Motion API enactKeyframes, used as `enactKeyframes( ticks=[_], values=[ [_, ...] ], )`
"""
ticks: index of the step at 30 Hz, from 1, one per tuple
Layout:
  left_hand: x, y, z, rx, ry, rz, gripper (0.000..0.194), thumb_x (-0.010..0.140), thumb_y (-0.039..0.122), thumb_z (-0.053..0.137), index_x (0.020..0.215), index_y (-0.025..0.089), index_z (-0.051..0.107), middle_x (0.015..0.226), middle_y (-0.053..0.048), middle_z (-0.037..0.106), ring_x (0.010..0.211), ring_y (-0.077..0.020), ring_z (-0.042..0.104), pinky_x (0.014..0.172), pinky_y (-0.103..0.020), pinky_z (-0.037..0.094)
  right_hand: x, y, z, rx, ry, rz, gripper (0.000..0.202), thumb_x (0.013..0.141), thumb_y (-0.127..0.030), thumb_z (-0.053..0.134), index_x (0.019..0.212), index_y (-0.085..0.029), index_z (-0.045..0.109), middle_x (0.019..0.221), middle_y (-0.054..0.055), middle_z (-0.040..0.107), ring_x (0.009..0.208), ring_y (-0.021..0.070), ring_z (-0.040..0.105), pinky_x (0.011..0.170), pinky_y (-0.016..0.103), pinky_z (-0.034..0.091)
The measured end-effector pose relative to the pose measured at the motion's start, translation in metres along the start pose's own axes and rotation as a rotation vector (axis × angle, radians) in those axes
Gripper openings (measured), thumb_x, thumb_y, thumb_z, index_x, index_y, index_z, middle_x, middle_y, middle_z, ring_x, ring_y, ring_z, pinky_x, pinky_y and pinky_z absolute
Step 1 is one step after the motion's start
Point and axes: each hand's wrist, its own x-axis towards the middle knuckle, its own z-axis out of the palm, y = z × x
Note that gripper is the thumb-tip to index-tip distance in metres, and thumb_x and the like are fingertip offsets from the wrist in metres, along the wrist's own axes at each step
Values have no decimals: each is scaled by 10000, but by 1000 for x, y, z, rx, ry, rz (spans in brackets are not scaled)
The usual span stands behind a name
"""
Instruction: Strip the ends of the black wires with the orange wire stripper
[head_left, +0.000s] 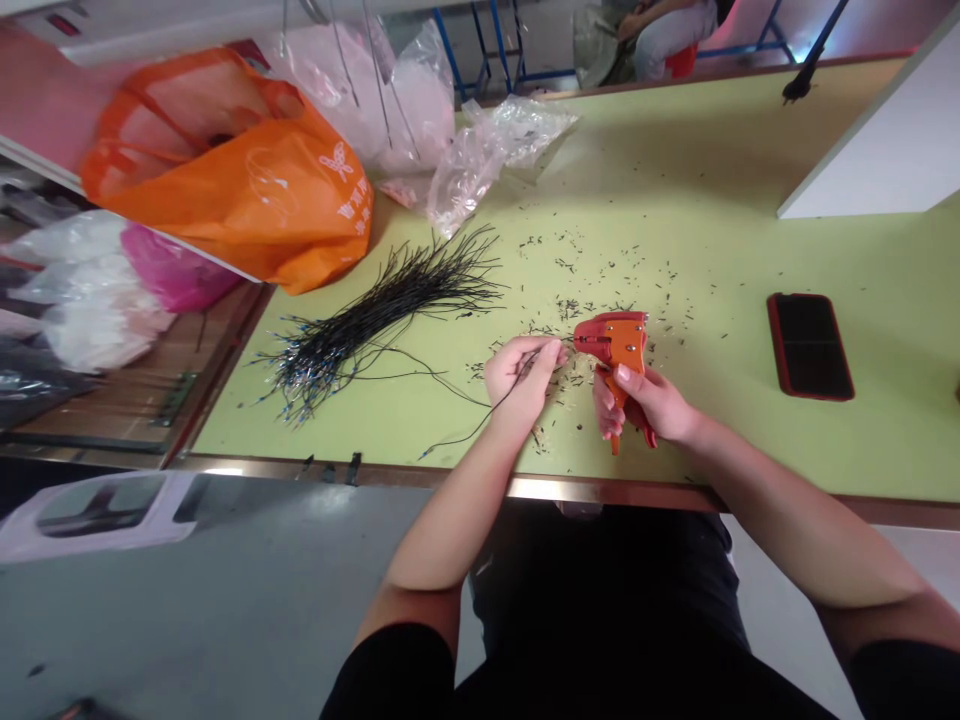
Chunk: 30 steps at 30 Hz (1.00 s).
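"Start big: what do you have in front of you?"

"Your table (900, 400), pale green, runs across nearly the whole view. At its far left corner, you have an orange bag (255, 190) with its mouth gaping and white print on its side."

"And beside that?"

"Clear plastic bags (476, 165) lie crumpled just to the right of it. On your far right stands a white panel (877, 140)."

"Where are your wires?"

"The bundle of black wires (390, 300) lies on the table to the left of your hands, nearer you than the clear bags. Its blue and silver tips fan out towards the left, its plain ends towards the right."

"Anything on your other side?"

"A phone (810, 345) in a red case, dark screen up, well apart from your right arm."

"Now your hands?"

"They're apart. You've wrapped your right hand (652, 400) around the grip of the red-and-orange hand tool (611, 340), whose nose points left, above the table. Your left hand (529, 370) pinches a single black wire (450, 442) right by that nose, its tail trailing down to your left. I can't tell whether the wire's end sits inside."

"And smallest?"

"Black scraps (570, 308), scattered around and beyond your hands."
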Motion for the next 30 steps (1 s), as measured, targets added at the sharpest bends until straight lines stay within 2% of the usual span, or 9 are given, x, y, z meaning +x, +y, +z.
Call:
enactKeyframes(
  ticks=[7,11,18,20,22,23,25,27,30],
  values=[
    [4,5,0,23,42,26,445,876,626,870,842,189,794,751,-37,816,682,-144,803,670,-247,671,1,8,6,-108,126,-40,650,929,-805,714,701,-232,509,542,-103,446,390,83,442,402,241,468],
    [5,10,1,15,82,21,484,842,663,884,828,190,787,735,-33,803,660,-141,779,652,-250,650,3,7,7,-135,66,-107,647,925,-810,714,709,-229,528,537,-105,445,390,83,443,401,237,468],
    [4,13,3,-88,139,67,426,850,612,905,831,208,770,718,-2,759,641,-125,736,662,-260,620,5,12,7,-107,-74,-227,577,992,-759,674,819,-211,618,576,-79,525,456,112,541,470,252,536],
    [12,11,-5,-116,206,47,449,846,635,899,830,217,735,710,20,720,638,-113,704,678,-266,606,3,8,2,-79,-67,-292,533,1022,-711,666,818,-221,627,575,-77,530,458,119,552,477,257,555],
    [23,9,-16,-128,378,67,503,844,701,865,844,230,689,725,38,684,640,-99,660,669,-261,578,0,-3,-5,-33,-14,-364,531,1040,-712,630,803,-237,623,574,-72,509,477,134,562,498,275,573],
    [27,7,-21,-101,449,87,521,845,726,847,875,233,681,766,34,691,666,-99,661,668,-261,569,-1,-10,-7,-9,17,-394,567,1020,-766,612,804,-242,628,585,-65,502,493,143,557,524,300,589],
    [30,4,-24,-14,501,115,497,890,708,813,939,229,690,813,21,712,697,-102,678,664,-257,564,-2,-21,-10,19,182,-427,603,940,-849,649,837,-254,645,644,-43,520,562,171,562,617,371,629],
    [23,3,-20,88,441,166,445,930,655,799,962,219,720,818,11,737,706,-112,716,668,-259,586,-1,-25,-9,21,314,-432,573,906,-830,713,870,-260,665,703,-24,544,633,192,586,718,418,651],
    [5,6,-8,291,206,330,273,997,492,780,981,219,779,865,-9,795,785,-132,780,741,-276,640,3,-13,-2,-13,309,-395,538,921,-783,729,890,-247,690,737,-5,577,674,205,622,779,444,657]
  ],
)
